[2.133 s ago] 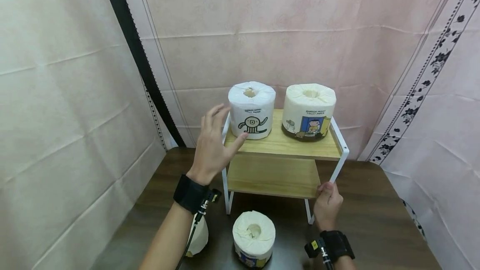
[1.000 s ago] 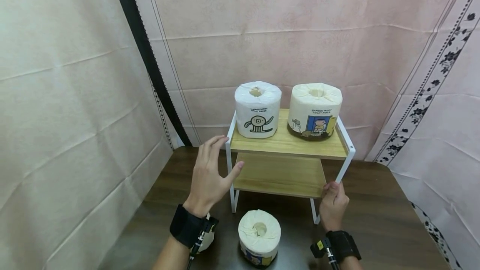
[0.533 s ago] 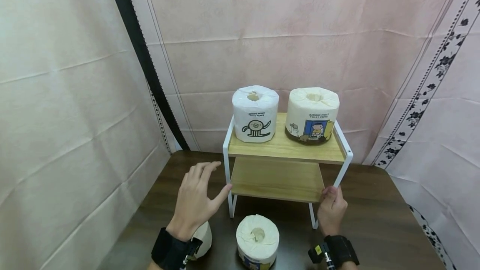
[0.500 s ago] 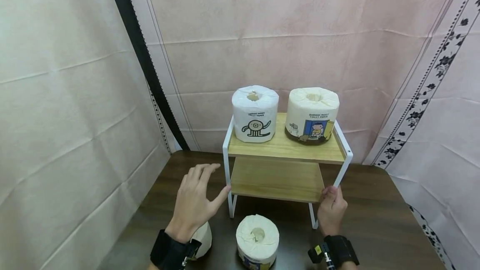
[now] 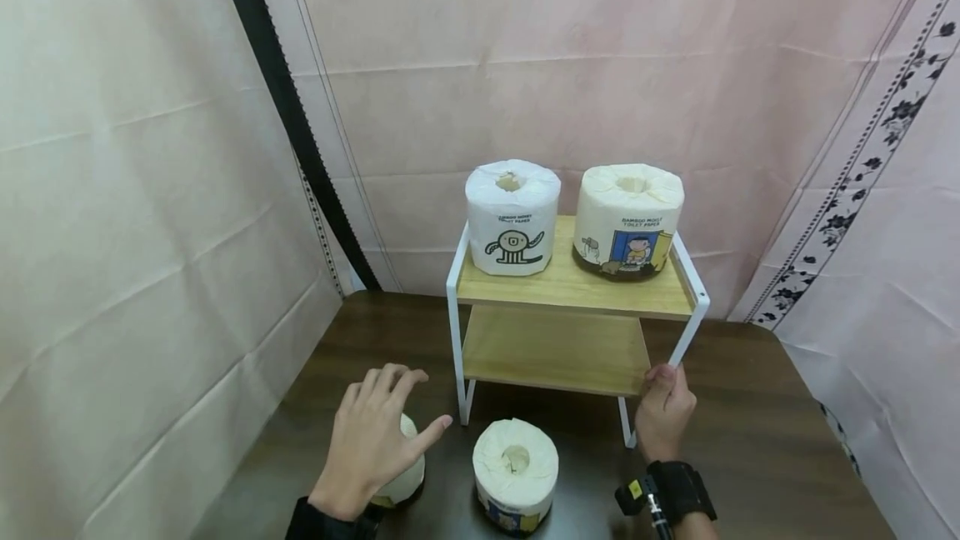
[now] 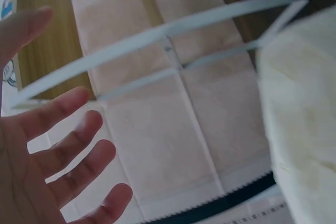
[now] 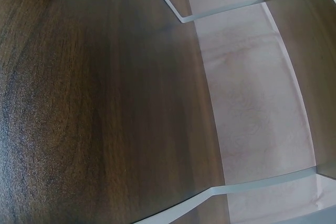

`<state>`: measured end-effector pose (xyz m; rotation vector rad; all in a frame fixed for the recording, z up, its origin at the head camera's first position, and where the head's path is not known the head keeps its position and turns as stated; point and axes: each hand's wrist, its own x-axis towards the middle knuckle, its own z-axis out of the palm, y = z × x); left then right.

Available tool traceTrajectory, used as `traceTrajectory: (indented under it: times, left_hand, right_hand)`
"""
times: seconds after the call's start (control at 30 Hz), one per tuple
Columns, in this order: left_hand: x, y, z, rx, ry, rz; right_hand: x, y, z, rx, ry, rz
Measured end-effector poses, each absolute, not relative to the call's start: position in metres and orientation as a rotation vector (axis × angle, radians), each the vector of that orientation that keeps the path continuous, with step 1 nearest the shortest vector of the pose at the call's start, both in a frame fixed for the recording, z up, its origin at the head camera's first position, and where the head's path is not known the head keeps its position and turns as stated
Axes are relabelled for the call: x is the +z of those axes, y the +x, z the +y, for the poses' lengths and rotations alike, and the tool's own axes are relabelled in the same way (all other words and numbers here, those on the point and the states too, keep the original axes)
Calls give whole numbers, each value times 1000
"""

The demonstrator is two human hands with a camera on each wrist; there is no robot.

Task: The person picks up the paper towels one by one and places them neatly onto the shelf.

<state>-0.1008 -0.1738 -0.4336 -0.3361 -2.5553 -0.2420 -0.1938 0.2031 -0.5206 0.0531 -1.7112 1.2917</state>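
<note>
In the head view, my left hand [image 5: 371, 440] hovers with spread fingers over a cream toilet roll [image 5: 408, 473], which it partly hides. The left wrist view has that hand's palm and fingers with nothing in them, and a blurred pale wrapped roll [image 6: 304, 114] at the right edge. My right hand [image 5: 666, 411] grips the right front leg of a two-tier wooden shelf [image 5: 555, 348] with a white metal frame. On its top board stand a white toilet roll [image 5: 513, 219] and a cream toilet roll [image 5: 630, 223]. The right hand is hidden in the right wrist view.
Another cream toilet roll [image 5: 516, 473] stands upright on the dark wooden table [image 5: 765, 423], in front of the shelf and between my hands. Pale cloth curtains [image 5: 600, 48] enclose the table behind and at both sides.
My left hand has come down and toward me, from beside the white roll on the top board to over the front left roll. My right hand keeps its grip on the shelf leg.
</note>
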Motion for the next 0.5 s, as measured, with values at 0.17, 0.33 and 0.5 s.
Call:
traceTrajectory:
  times: [0.17,0.33,0.5]
  left_hand:
    - [-445,-93,-187,-184,-256,-2669]
    - [-461,-82,-199,-107,-171,-2748]
    - [-469,-78,-213,-21,-134,-2793]
  right_hand:
    - [-517,-196,205,1291,47,-1690]
    - [-515,-190,205,1316,60,-1731]
    - [-513,-185,200,1335,43,-1779]
